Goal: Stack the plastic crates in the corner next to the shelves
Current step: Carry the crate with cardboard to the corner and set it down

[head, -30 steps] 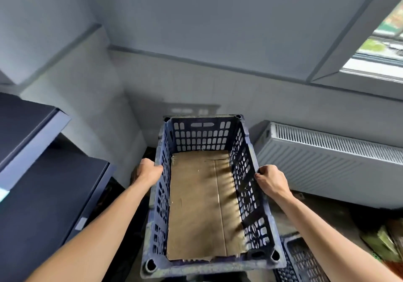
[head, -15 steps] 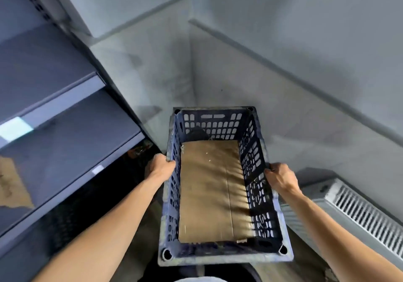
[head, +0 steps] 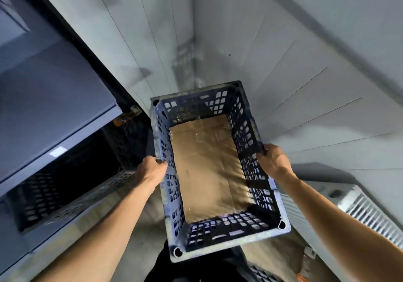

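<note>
A dark blue perforated plastic crate (head: pixel 244 238) with a sheet of brown cardboard (head: pixel 207 164) lying in its bottom is held in the air in front of me. My left hand (head: pixel 150 170) grips its left long rim. My right hand (head: pixel 273 160) grips its right long rim. The crate is turned slightly, with its far end toward the corner of the tiled walls (head: pixel 194 41). Dark shelves (head: pixel 54 98) stand to the left of that corner.
Under the lowest shelf lies a black perforated crate (head: pixel 65 185). Another dark crate (head: pixel 128 142) stands beside the shelf post. A white radiator (head: pixel 357 207) runs along the right wall. Part of one more crate (head: pixel 261 274) shows at the bottom edge.
I have turned left with the crate, from facing the radiator and window to facing the corner by the shelves. Both hands keep their grip on the rims.
</note>
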